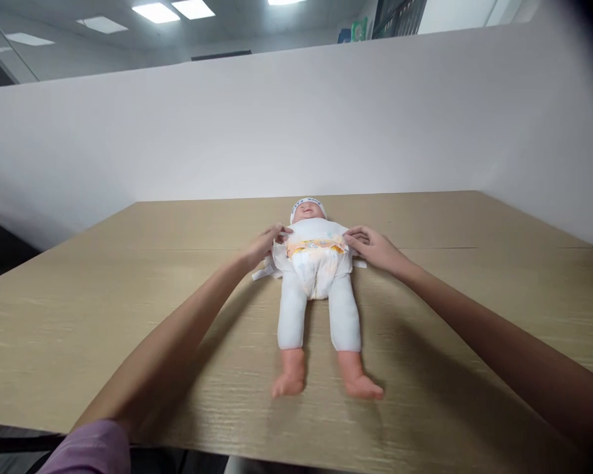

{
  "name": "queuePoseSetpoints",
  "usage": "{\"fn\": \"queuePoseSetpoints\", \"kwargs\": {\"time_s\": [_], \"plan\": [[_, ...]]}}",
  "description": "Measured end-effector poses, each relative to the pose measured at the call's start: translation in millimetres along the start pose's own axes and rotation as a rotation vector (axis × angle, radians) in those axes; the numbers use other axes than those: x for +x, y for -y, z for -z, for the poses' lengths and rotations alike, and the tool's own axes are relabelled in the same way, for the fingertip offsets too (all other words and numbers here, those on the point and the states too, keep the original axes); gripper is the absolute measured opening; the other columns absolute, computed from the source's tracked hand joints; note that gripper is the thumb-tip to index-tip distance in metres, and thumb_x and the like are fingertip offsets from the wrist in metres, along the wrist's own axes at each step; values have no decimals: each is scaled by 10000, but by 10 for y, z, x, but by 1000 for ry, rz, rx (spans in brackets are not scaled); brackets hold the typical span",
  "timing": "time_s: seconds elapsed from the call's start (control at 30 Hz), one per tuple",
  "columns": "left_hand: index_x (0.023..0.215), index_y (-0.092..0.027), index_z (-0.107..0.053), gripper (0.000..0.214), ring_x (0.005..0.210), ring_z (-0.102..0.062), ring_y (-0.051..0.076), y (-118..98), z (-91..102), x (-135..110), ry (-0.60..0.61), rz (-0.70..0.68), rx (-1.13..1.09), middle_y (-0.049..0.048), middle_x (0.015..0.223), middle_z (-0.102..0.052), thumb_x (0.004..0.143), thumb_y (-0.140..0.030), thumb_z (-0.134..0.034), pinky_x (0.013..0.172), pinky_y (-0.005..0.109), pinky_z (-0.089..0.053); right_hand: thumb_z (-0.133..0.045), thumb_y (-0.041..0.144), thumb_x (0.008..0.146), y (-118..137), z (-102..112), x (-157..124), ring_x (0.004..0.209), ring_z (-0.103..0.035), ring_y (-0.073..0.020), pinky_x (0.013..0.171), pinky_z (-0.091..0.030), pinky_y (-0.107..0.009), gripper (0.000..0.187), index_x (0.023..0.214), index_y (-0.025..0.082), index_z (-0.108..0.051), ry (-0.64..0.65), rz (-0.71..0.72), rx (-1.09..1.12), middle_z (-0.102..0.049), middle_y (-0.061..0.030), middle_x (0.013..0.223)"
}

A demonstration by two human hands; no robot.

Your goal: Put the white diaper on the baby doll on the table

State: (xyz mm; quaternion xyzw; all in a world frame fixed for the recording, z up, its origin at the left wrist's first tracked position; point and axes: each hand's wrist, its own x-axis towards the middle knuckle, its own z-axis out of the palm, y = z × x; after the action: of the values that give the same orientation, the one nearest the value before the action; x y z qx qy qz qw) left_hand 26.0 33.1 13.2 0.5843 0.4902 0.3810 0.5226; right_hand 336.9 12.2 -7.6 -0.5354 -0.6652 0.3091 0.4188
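Observation:
A baby doll (pixel 318 309) lies on its back on the wooden table (pixel 79 316), feet toward me, in white clothes and a white cap. A diaper (pixel 317 258) with an orange-yellow waistband is on its hips. My left hand (pixel 265 243) pinches the diaper's left side tab at the doll's waist. My right hand (pixel 373 247) grips the diaper's right side tab, fingers curled on it. Both of my arms stretch forward across the table.
A white partition (pixel 296 125) stands behind the table's far edge. The near edge of the table runs just below my arms. Ceiling lights (pixel 172 10) show above the partition.

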Motion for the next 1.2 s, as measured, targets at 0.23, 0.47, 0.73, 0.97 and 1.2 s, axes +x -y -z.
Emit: {"fn": "queuePoseSetpoints", "kwargs": {"time_s": [0.23, 0.47, 0.73, 0.97, 1.2], "plan": [[1133, -210, -682, 393, 1185, -614, 232, -571, -533, -241, -99, -585, 477, 75, 1256, -718, 1041, -538, -486, 1085, 384, -440, -564, 390, 999, -284, 72, -488, 930, -687, -274, 763, -474, -358, 211, 958, 219, -682, -137, 218, -687, -753, -92, 990], [1206, -235, -739, 383, 1354, -494, 338, -348, -1020, -128, 107, -606, 1017, 92, 1371, -684, 996, -510, -576, 1171, 523, -356, -643, 419, 917, -547, 5, -481, 876, -652, -271, 767, -461, -369, 192, 920, 227, -633, -135, 120, -625, -686, -67, 894], [1298, -259, -691, 421, 1353, -465, 348, -264, -940, -101, 55, -574, 937, 71, 1418, -659, 937, -472, -653, 1152, 536, -352, -724, 536, 818, -558, 33, -435, 859, -629, -259, 724, -444, -361, 302, 844, 245, -648, -64, -52, -557, -671, -42, 854], [1080, -273, -744, 248, 1296, -484, 337, -316, -943, -150, 93, -583, 923, 40, 1296, -709, 944, -456, -646, 1144, 505, -345, -724, 612, 817, -470, 75, -464, 927, -631, -277, 745, -444, -364, 397, 892, 224, -684, -8, -90, -564, -676, -58, 892], [1208, -268, -753, 499, 1341, -445, 374, -304, -913, -160, 104, -604, 939, 58, 1393, -678, 874, -636, -707, 1167, 523, -301, -745, 657, 792, -443, 82, -494, 867, -648, -267, 709, -434, -352, 440, 871, 226, -707, 6, -106, -560, -716, -56, 884]]}}
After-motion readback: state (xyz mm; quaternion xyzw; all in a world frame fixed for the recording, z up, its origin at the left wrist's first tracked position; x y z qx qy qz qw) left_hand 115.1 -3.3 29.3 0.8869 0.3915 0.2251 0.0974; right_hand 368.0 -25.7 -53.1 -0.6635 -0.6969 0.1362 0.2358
